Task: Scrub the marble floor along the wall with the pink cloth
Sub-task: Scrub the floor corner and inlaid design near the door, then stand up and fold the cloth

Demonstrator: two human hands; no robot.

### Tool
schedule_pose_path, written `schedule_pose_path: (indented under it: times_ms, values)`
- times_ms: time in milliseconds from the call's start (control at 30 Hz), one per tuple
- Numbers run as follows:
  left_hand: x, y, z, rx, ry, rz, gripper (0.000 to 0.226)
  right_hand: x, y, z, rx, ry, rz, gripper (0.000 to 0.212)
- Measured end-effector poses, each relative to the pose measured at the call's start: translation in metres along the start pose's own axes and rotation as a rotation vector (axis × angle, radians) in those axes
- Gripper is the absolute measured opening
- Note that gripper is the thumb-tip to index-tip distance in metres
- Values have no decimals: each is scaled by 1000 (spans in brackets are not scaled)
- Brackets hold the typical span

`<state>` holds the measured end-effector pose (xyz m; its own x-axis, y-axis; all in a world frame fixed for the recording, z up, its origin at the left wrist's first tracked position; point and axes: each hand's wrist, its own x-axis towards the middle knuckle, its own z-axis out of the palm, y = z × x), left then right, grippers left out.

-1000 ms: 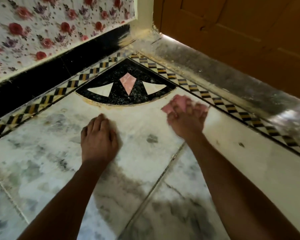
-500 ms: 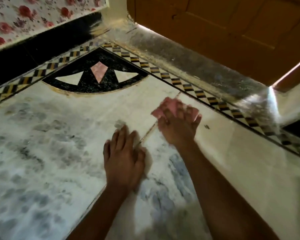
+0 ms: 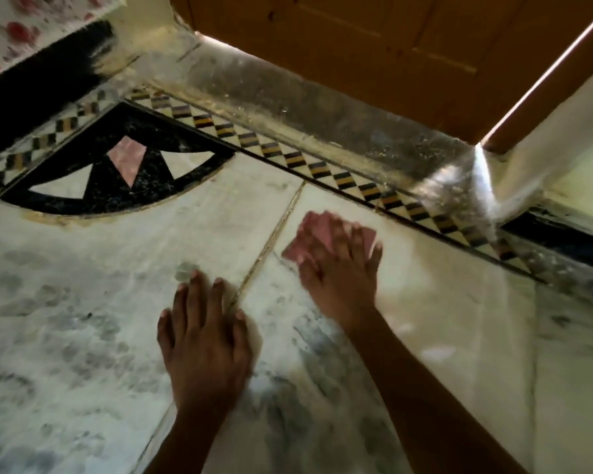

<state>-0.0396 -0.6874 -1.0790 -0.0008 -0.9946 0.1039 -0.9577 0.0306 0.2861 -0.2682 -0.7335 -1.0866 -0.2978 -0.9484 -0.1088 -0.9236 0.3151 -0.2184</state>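
The white, grey-veined marble floor (image 3: 83,336) fills the view. My right hand (image 3: 339,278) presses the pink cloth (image 3: 317,234) flat on the marble, just right of a tile joint and a short way in from the checkered border strip (image 3: 322,165). The fingers are spread over the cloth and blurred by motion; only the cloth's far and left edges show. My left hand (image 3: 204,340) lies flat on the floor nearer to me, fingers apart, across the same joint, holding nothing.
A black corner inlay (image 3: 103,186) with a pink diamond lies at the left. Behind the border runs a grey stone threshold (image 3: 305,107) under a wooden door (image 3: 391,46). A black skirting (image 3: 31,83) and floral wall stand at the far left, a cream door frame (image 3: 545,131) at the right.
Both hands have shifted right along the border, away from the corner inlay. The right hand with the cloth crossed the tile joint; the left hand followed and set down again.
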Motion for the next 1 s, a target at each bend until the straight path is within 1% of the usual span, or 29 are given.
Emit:
schedule_pose_path:
  times_ms: [33,67,100,167,233,267,300,333,367,433,500,533,600,667,733,800,867,967,1000]
  values:
    - [0,0,-1,2,-4,2,65,-29,10,0,-11,6,-41,59]
    - [1,1,-3,5,-8,3,65,-54,25,-2,-8,-10,-1,62]
    - [1,2,-3,5,-14,1,64,-75,45,-3,-3,-33,101,68]
    - [0,1,-2,12,-17,0,64,-79,80,-15,86,-10,399,77]
    - [0,0,1,11,-4,9,63,-41,86,-20,183,84,668,75]
    - [0,0,2,7,6,15,63,-18,82,-20,205,185,748,72]
    - [2,0,2,0,22,13,62,3,72,-21,217,285,754,72]
    - [2,0,3,-6,29,12,62,17,66,-18,208,334,686,70]
    - [3,0,3,-11,32,13,62,22,61,-15,163,329,582,67]
    - [-1,-2,1,-38,32,11,61,1,57,-4,84,141,340,63]
    - [-1,-5,-3,-72,33,33,59,-47,52,-7,94,55,99,64]
    - [2,-4,-1,-113,38,48,55,-68,50,-6,162,33,32,62]
    - [-2,0,-12,-186,47,16,47,-107,43,-11,335,-8,-25,55]
    - [-16,8,-32,-293,7,-2,45,-137,29,-27,544,-13,4,46]
    - [-34,20,-71,-388,-89,-28,49,-152,9,-58,804,-68,131,34]
    - [-56,38,-118,-486,-187,-26,48,-163,-15,-104,950,-129,247,33]
    - [-65,60,-183,-575,-225,-40,42,-179,-41,-167,1030,-163,324,35]
    - [-65,99,-290,-737,-211,-166,36,-212,-87,-282,1218,-170,422,29]
    - [-63,114,-334,-784,-211,-202,32,-223,-100,-332,1294,-177,415,28]
